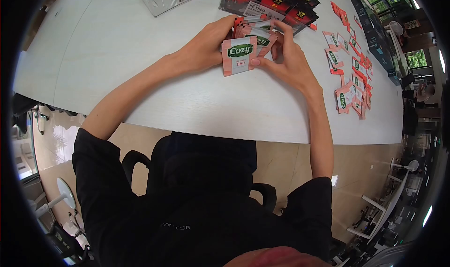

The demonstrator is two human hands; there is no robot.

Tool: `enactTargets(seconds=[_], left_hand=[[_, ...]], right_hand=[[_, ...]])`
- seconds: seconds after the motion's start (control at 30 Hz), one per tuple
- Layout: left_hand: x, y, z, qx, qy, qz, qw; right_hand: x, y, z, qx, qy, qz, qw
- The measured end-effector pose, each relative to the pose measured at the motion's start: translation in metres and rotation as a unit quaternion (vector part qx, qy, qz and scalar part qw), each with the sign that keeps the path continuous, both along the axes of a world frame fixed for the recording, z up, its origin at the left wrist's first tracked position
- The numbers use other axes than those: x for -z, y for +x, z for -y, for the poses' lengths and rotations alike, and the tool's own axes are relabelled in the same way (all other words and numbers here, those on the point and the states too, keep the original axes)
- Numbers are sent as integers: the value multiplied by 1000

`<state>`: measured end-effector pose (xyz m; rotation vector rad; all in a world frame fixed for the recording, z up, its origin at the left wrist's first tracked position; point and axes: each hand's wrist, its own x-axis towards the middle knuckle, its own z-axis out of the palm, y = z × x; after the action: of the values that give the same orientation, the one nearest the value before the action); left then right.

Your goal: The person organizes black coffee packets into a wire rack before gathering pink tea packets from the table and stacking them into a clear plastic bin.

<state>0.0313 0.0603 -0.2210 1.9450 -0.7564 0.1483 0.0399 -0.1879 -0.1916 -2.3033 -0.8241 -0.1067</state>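
Observation:
Several pink-and-white Cozy tea sachets (240, 56) are bunched between my two hands above the white table (197, 107). The front sachet faces me with its green label upright. On the left side of the bunch, my left hand (210, 42) is closed around the sachets, its fingertips partly hidden behind them. My right hand (286, 58) grips from the right, with the thumb pressed on the lower corner of the front sachet and the fingers curled by the rear ones. Just behind the hands stands a clear plastic bin (229, 4) holding several red-and-black coffee packets (274, 2).
Many loose Cozy sachets (346, 96) lie scattered along the right side of the table. A second clear bin (161, 2) stands at the back left. Dark boxes (375, 37) line the right edge. A black chair armrest (136, 159) sits below the table's front edge.

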Motion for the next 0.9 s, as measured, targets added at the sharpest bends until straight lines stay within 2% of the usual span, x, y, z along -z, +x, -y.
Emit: enactTargets(seconds=[0.07,0.1,0.17,0.2,0.27,0.43,0.5,0.53,0.73,0.83,0.9], left_hand=[[5,1,-1,-6,12,15,1000],[5,1,-1,-13,24,30,999],[5,1,-2,-7,11,26,1000],[4,1,-1,0,-2,22,1000],[3,2,-2,-2,16,28,999],[12,7,-3,-9,21,43,999],[13,9,-2,14,-27,-54,998],[13,9,-2,13,-26,-56,998],[10,8,-3,-18,48,67,996],[9,8,-4,-2,21,34,999],[7,6,-2,11,-30,-43,999]], right_hand=[[-7,-2,-2,15,-74,-15,997],[-5,-4,-3,14,-74,-16,997],[-1,-7,-8,13,-3,-19,1000],[1,-8,-10,11,-2,-20,1000],[5,-9,-14,-3,105,-34,994],[8,-10,-20,4,85,-1,996],[9,-11,-22,17,80,-2,997],[10,-10,-22,26,81,-1,996],[14,-9,-22,33,104,-5,994],[17,-8,-22,17,105,28,994],[19,-9,-23,13,104,57,993]])
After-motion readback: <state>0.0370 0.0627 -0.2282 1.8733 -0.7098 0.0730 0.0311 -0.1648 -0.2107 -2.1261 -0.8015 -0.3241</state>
